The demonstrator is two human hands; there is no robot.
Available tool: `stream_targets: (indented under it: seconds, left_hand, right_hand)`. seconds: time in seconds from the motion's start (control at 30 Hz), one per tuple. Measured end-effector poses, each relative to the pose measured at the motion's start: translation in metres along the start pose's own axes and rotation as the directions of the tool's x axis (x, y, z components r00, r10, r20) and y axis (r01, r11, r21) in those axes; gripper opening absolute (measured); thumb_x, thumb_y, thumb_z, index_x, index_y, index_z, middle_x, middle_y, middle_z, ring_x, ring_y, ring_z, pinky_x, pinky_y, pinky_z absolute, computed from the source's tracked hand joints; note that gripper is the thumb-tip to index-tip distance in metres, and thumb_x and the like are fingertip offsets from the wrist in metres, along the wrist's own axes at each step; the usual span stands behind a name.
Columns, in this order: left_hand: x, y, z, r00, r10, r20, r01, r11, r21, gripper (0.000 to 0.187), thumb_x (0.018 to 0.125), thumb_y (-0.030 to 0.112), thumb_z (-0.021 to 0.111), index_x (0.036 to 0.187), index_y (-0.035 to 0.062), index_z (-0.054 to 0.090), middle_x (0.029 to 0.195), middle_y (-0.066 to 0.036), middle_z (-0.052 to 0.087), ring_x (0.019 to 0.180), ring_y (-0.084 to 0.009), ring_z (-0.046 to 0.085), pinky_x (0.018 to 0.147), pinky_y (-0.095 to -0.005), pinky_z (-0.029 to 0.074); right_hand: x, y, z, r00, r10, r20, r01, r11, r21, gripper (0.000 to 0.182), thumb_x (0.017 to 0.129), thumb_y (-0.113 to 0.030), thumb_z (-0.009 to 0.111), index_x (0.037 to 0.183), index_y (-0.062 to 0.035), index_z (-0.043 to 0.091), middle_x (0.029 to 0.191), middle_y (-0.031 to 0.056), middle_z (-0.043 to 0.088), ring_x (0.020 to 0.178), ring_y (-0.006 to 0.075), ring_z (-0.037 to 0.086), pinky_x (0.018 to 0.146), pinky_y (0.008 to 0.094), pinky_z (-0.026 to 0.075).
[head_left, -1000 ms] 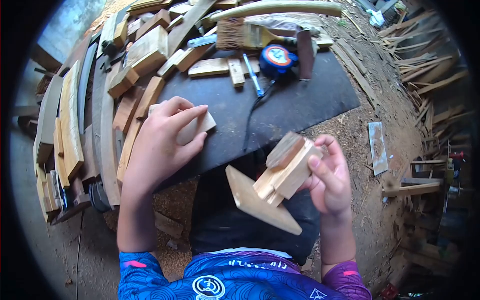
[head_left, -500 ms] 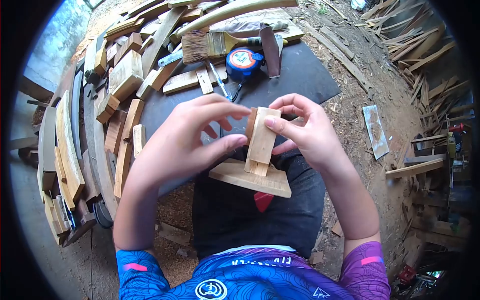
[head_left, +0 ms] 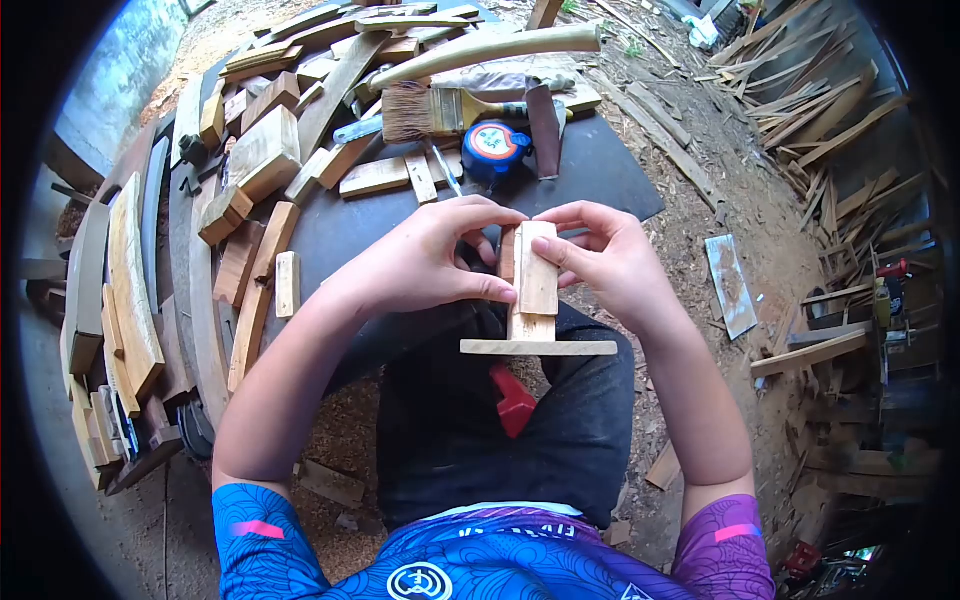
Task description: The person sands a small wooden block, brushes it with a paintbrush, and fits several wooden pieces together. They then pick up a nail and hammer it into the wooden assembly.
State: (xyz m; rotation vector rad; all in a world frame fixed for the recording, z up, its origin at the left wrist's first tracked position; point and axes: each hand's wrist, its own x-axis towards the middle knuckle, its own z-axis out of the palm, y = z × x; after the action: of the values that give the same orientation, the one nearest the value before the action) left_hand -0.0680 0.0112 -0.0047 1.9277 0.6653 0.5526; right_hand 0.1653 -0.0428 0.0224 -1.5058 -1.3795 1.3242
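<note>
Above my lap I hold a small T-shaped wooden assembly: a pale upright block [head_left: 538,275] joined to a flat board [head_left: 540,348] at its lower end, with a darker brown wood strip [head_left: 507,255] along its left side. My right hand [head_left: 605,262] grips the upright from the right, its thumb pressed on the pale face. From the left, my left hand [head_left: 435,252] closes on the same upright, thumb low on its edge and fingertips at the top. Parts of the fingers of both hands are hidden behind the wood. Below the board, a red object [head_left: 513,402] shows between my legs.
On the dark worktable [head_left: 600,170] ahead lie a blue tape measure [head_left: 495,145], a wide paintbrush [head_left: 430,110], a brown strip [head_left: 544,130] and a pen [head_left: 446,172]. Wood offcuts [head_left: 265,150] pile up at left. Scrap strips [head_left: 830,110] heap at far right.
My left hand has come in from beside the assembly and closed on its left side. The assembly has turned, so its tilted board now lies level and edge-on.
</note>
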Motion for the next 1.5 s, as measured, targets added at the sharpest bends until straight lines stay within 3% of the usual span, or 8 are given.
stream_targets:
  seconds: [0.13,0.43,0.63,0.7,1.17,1.3,1.5]
  left_hand:
    - [-0.004,-0.006,0.004,0.999,0.004,-0.051,-0.010,0.995,-0.103,0.070,0.076,0.022,0.090,0.138,0.0085,0.061,0.120,-0.005,0.062,0.098,-0.0110,0.063,0.076,-0.0263,0.058]
    - [-0.003,-0.016,0.008,0.989,0.089,-0.116,-0.098,0.992,-0.077,0.069,0.073,0.025,0.092,0.133,0.0057,0.065,0.118,-0.008,0.068,0.094,-0.0137,0.065,0.077,-0.0287,0.058]
    - [-0.003,-0.019,0.008,0.988,0.094,-0.120,-0.101,0.993,-0.055,0.068,0.072,0.027,0.092,0.131,0.0039,0.067,0.111,-0.009,0.070,0.090,-0.0151,0.066,0.080,-0.0299,0.057]
    - [-0.004,-0.019,0.009,0.988,0.086,-0.128,-0.094,0.994,-0.060,0.068,0.072,0.026,0.092,0.130,0.0038,0.067,0.110,-0.009,0.070,0.090,-0.0152,0.066,0.080,-0.0303,0.056]
    - [-0.002,-0.020,0.006,0.996,0.041,-0.082,-0.050,0.992,-0.113,0.070,0.070,0.023,0.094,0.130,0.0016,0.067,0.102,-0.008,0.069,0.088,-0.0138,0.063,0.077,-0.0287,0.056]
    - [-0.002,-0.018,0.006,0.994,0.061,-0.092,-0.071,0.992,-0.106,0.069,0.071,0.022,0.093,0.130,0.0010,0.066,0.104,-0.008,0.069,0.089,-0.0131,0.063,0.078,-0.0284,0.056]
    - [0.000,-0.020,0.006,0.997,0.051,-0.061,-0.057,0.994,-0.098,0.066,0.073,0.023,0.092,0.131,0.0020,0.067,0.105,-0.008,0.069,0.090,-0.0127,0.064,0.079,-0.0289,0.056]
  right_hand:
    - [-0.001,0.003,0.002,1.000,-0.023,-0.003,0.023,0.997,0.072,0.034,0.092,-0.018,0.078,0.118,0.0012,0.068,0.106,0.0088,0.070,0.089,0.0125,0.070,0.068,0.0252,0.059]
    - [-0.001,0.014,0.010,0.997,-0.065,-0.029,0.067,0.992,0.103,0.030,0.094,-0.016,0.075,0.119,0.0005,0.069,0.097,0.0069,0.074,0.081,0.0078,0.068,0.066,0.0222,0.051]
    - [0.005,0.025,0.024,0.983,-0.141,-0.117,0.154,0.982,0.106,0.024,0.097,-0.017,0.073,0.113,-0.0004,0.065,0.092,0.0063,0.073,0.082,0.0080,0.068,0.066,0.0211,0.051]
    - [0.010,0.034,0.026,0.954,-0.261,-0.148,0.287,0.938,0.194,0.021,0.097,-0.015,0.072,0.110,-0.0011,0.063,0.090,0.0057,0.072,0.082,0.0081,0.068,0.066,0.0208,0.051]
    - [0.013,0.041,0.028,0.931,-0.318,-0.181,0.337,0.937,0.089,0.017,0.096,-0.013,0.073,0.107,-0.0008,0.066,0.091,0.0001,0.068,0.079,0.0039,0.062,0.069,0.0199,0.049]
    - [0.013,0.044,0.027,0.910,-0.362,-0.202,0.383,0.921,0.075,0.018,0.096,-0.014,0.073,0.107,-0.0008,0.066,0.090,0.0004,0.068,0.078,0.0036,0.061,0.068,0.0193,0.048]
    - [0.011,0.044,0.027,0.927,-0.308,-0.216,0.335,0.937,0.099,0.019,0.097,-0.016,0.072,0.107,-0.0003,0.066,0.086,0.0028,0.070,0.074,0.0045,0.062,0.066,0.0197,0.049]
